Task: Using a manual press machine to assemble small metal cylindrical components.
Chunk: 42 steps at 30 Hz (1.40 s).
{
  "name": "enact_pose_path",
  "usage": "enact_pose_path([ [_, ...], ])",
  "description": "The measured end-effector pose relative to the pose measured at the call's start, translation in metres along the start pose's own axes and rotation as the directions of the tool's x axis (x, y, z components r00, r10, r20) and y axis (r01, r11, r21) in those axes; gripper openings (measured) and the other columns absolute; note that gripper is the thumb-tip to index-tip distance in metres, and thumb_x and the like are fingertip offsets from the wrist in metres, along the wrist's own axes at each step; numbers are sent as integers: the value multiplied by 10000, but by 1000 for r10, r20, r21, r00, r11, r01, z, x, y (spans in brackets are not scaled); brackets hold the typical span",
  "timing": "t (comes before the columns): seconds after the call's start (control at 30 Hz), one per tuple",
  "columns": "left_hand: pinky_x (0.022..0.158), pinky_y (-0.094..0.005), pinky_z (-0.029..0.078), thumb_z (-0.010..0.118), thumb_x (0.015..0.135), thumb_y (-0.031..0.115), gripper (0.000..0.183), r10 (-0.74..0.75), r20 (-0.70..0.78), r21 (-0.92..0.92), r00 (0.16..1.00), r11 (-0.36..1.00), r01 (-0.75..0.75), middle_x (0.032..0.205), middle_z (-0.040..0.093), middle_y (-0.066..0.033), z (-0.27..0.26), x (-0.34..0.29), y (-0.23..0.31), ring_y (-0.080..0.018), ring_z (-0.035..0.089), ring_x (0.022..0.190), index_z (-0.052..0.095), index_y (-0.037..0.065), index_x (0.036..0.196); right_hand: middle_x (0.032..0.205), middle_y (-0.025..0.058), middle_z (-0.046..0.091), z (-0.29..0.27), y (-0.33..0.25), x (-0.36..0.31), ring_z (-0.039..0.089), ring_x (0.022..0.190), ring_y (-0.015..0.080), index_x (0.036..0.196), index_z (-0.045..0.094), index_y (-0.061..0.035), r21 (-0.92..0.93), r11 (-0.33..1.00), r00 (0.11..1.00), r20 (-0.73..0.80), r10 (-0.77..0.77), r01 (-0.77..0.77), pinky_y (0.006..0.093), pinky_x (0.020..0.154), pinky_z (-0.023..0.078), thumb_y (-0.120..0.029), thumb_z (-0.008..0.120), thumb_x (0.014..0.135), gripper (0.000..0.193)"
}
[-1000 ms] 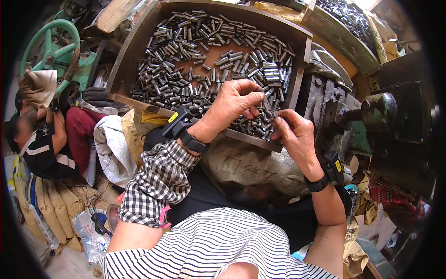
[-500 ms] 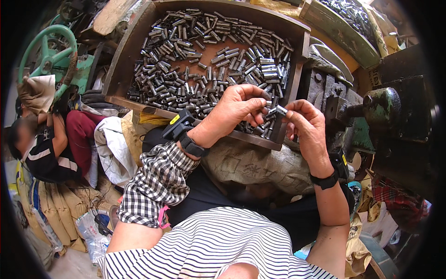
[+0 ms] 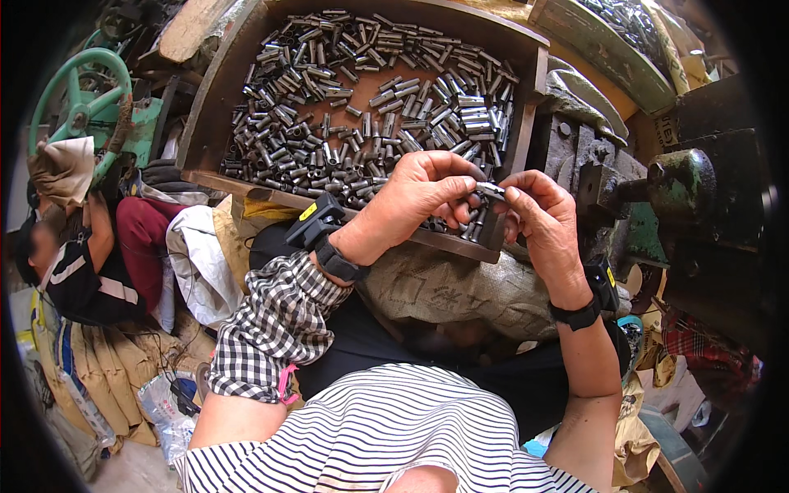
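A short, shiny metal tube (image 3: 491, 191) is pinched between the fingertips of both my hands above the tray's near right corner. My left hand (image 3: 427, 191) grips its left end with thumb and curled fingers. On the other end, the thumb and forefinger of my right hand (image 3: 538, 215) are closed. Whether a second small piece sits in the left fingers is hidden. Beneath and beyond lies a wooden tray (image 3: 532, 99) with many loose metal tubes (image 3: 283, 140), some thin and dark, others wider and bright.
Dark, greasy machinery (image 3: 682, 189) stands close to my right arm. A woven sack (image 3: 460, 287) lies under the tray's front. Another bin (image 3: 608, 53) of metal pieces is at the far right. Leftward are a green handwheel (image 3: 80, 122) and a seated person (image 3: 82, 271).
My hands have come together. The tube in my right fingers has tilted flatter and moved left, so its end now meets my left fingertips.
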<state>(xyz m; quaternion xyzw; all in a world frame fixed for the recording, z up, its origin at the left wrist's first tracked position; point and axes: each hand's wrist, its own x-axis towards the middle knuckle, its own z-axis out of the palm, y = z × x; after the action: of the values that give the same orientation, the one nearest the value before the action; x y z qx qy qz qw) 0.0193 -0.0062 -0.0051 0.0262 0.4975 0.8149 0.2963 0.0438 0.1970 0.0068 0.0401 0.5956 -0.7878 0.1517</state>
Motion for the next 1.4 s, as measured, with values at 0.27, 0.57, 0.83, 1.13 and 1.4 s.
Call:
enact_pose_path([
  [0.27,537,-187,499,602,888,92,197,12,15,-16,1000,1000,-11,819,636,-56,0,-1,1,-74,600,639,591,-27,1043,738,71,637,-1,0,0,558,500,71,938,599,2,60,998,999,23,23,-24,172,445,436,-99,584,900,109],
  [0.57,548,-191,505,613,883,95,195,56,12,108,998,993,-57,789,632,-38,2,-1,0,-69,603,632,596,-26,1035,731,79,643,-6,6,3,557,492,74,930,584,-21,221,964,989,42,145,-151,179,437,441,-123,603,888,113],
  [0.83,548,-186,507,621,876,91,180,14,-5,210,1000,978,-13,790,629,-30,6,-6,11,-72,616,631,588,-19,1015,739,92,647,-4,0,2,568,500,77,924,572,-18,204,965,985,71,157,-168,193,440,465,-95,635,859,119],
  [1.13,399,-154,399,726,758,34,359,-234,443,201,865,967,158,812,593,-36,9,-15,20,-23,497,517,479,34,1020,762,86,629,-1,-12,-6,648,588,145,972,513,-1,298,835,832,470,294,-463,214,451,527,-14,666,805,227],
  [1.4,477,-191,447,660,845,94,333,-128,370,405,920,914,-36,811,585,-27,7,-10,15,-65,562,615,461,29,1104,745,38,609,12,-16,-7,587,555,86,926,523,-19,60,951,914,298,273,-304,203,464,494,-28,648,824,161],
])
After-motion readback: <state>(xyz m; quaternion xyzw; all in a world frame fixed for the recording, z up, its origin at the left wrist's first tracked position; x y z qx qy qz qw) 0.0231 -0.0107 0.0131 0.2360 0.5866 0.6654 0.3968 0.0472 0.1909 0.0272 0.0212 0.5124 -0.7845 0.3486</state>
